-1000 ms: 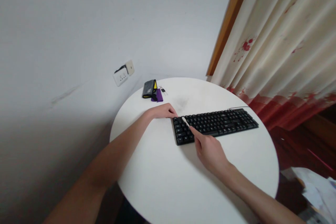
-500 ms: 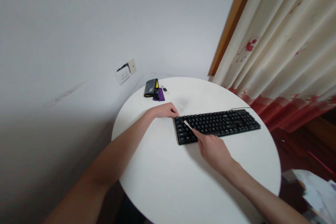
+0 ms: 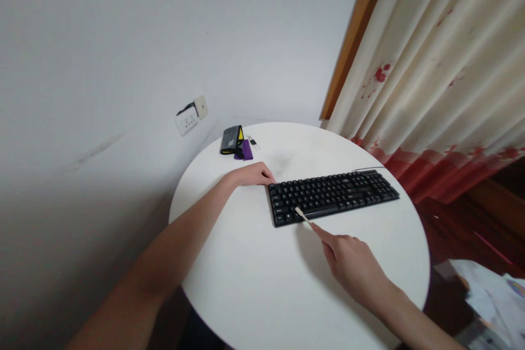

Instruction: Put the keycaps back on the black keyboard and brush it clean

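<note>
A black keyboard (image 3: pixel 332 196) lies across the round white table (image 3: pixel 254 273). My left hand (image 3: pixel 253 175) rests on the table, its fingers curled against the keyboard's far-left corner. My right hand (image 3: pixel 351 265) pinches a thin pale stick (image 3: pixel 302 215), a small brush or swab. The stick's tip sits at the keyboard's front edge near the left end. My right hand itself hovers over the table, just in front of the keyboard.
A grey and yellow pouch (image 3: pixel 232 139) with a purple item (image 3: pixel 245 150) and small metal bits lies at the table's far edge by the wall. A wall socket (image 3: pixel 187 119) is behind it. A curtain (image 3: pixel 443 82) hangs to the right; papers (image 3: pixel 488 292) lie on the floor.
My right hand has drawn back toward me, and the stick's tip slid from the upper key rows down to the keyboard's front edge. My left hand has stayed put.
</note>
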`<control>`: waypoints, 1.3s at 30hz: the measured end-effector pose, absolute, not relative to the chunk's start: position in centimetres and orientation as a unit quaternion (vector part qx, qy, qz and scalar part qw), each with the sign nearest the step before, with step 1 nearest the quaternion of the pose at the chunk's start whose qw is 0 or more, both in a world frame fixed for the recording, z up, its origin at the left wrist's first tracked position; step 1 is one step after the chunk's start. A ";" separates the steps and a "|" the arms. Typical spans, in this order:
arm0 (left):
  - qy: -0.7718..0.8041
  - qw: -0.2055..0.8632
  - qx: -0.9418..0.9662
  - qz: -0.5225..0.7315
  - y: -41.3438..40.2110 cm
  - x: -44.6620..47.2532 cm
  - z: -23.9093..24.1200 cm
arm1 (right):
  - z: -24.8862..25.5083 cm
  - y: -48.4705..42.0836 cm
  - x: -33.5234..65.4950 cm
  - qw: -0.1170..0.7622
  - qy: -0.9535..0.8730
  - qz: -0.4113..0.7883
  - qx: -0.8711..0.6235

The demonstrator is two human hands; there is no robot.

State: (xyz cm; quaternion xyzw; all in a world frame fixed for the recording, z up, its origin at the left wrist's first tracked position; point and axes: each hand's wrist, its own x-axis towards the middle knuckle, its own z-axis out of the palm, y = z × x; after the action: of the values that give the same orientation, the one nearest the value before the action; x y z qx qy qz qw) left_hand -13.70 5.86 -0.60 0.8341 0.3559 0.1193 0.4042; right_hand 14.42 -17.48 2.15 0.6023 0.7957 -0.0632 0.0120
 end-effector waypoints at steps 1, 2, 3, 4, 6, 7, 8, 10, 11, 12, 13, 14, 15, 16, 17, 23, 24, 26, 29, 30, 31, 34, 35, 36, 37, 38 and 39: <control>0.357 0.404 0.834 0.119 5.8 -13.7 -0.5 | 2.0 -17.8 14.7 0.008 0.794 -0.070 0.604; 0.358 0.404 0.834 0.118 5.7 -13.7 -0.5 | 1.8 -18.1 14.9 0.004 0.792 -0.075 0.606; 0.359 0.403 0.834 0.117 5.7 -13.6 -0.4 | 1.7 -18.4 15.1 0.000 0.790 -0.081 0.608; 0.360 0.402 0.834 0.116 5.6 -13.6 -0.3 | 1.5 -18.7 15.4 -0.003 0.788 -0.085 0.609; 0.363 0.401 0.833 0.115 5.5 -13.6 -0.2 | 1.5 -19.3 15.8 -0.008 0.785 -0.095 0.612; 0.364 0.401 0.833 0.115 5.5 -13.5 -0.2 | 1.5 -19.5 16.0 -0.014 0.784 -0.102 0.612; 0.365 0.402 0.832 0.115 5.5 -13.5 -0.2 | 1.7 -19.7 16.2 -0.023 0.783 -0.110 0.612; 0.364 0.404 0.831 0.116 5.5 -13.5 -0.2 | 2.3 -19.9 16.5 -0.055 0.780 -0.127 0.611; 0.363 0.404 0.832 0.116 5.6 -13.6 -0.3 | 2.7 -19.8 16.5 -0.073 0.776 -0.136 0.612; 0.362 0.403 0.833 0.115 5.6 -13.6 -0.3 | 3.0 -19.5 16.5 -0.090 0.771 -0.143 0.614; 0.362 0.401 0.834 0.114 5.7 -13.6 -0.3 | 3.4 -19.1 16.3 -0.102 0.766 -0.147 0.618; 0.362 0.400 0.834 0.114 5.7 -13.6 -0.3 | 3.7 -18.6 16.0 -0.111 0.760 -0.147 0.623; 0.364 0.399 0.834 0.115 5.7 -13.6 -0.3 | 4.0 -17.8 15.5 -0.117 0.756 -0.144 0.628; 0.366 0.399 0.833 0.116 5.7 -13.6 -0.3 | 4.2 -17.0 14.9 -0.123 0.754 -0.138 0.631; 0.368 0.400 0.831 0.117 5.7 -13.6 -0.3 | 4.4 -16.0 14.2 -0.135 0.752 -0.131 0.632; 0.354 0.413 0.830 0.120 5.4 -13.5 -0.2 | 4.6 -10.4 9.6 -0.121 0.754 -0.121 0.634; 0.352 0.415 0.830 0.121 5.4 -13.5 -0.2 | 4.6 -9.8 9.0 -0.109 0.755 -0.120 0.636; 0.353 0.416 0.829 0.120 5.5 -13.5 -0.2 | 4.4 -9.3 8.1 -0.085 0.754 -0.119 0.640; 0.360 0.417 0.826 0.120 5.5 -13.5 -0.3 | 4.2 -9.5 7.6 -0.058 0.748 -0.109 0.652; 0.362 0.418 0.824 0.121 5.6 -13.5 -0.3 | 4.1 -9.8 7.6 -0.051 0.747 -0.103 0.654; 0.364 0.418 0.823 0.123 5.6 -13.5 -0.3 | 4.0 -10.2 7.7 -0.043 0.746 -0.097 0.657; 0.368 0.417 0.821 0.127 5.6 -13.4 -0.2 | 3.6 -11.4 8.4 -0.022 0.755 -0.086 0.650; 0.369 0.416 0.821 0.127 5.6 -13.4 -0.2 | 3.5 -11.8 8.7 -0.017 0.759 -0.082 0.646; 0.368 0.415 0.822 0.127 5.6 -13.4 -0.2 | 3.4 -12.1 9.1 -0.013 0.764 -0.077 0.641; 0.368 0.414 0.823 0.128 5.6 -13.4 -0.3 | 3.3 -12.4 9.5 -0.010 0.769 -0.071 0.636; 0.368 0.412 0.823 0.129 5.6 -13.4 -0.3 | 3.2 -12.6 9.8 -0.007 0.772 -0.065 0.632; 0.368 0.411 0.824 0.128 5.6 -13.4 -0.3 | 3.1 -12.8 10.2 -0.003 0.775 -0.060 0.629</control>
State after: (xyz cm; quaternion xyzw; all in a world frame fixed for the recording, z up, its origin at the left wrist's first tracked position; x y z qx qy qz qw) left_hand -13.42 5.64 -0.26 0.8241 0.3682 0.1285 0.4109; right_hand 10.20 -12.80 3.12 0.6287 0.7753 -0.0604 -0.0032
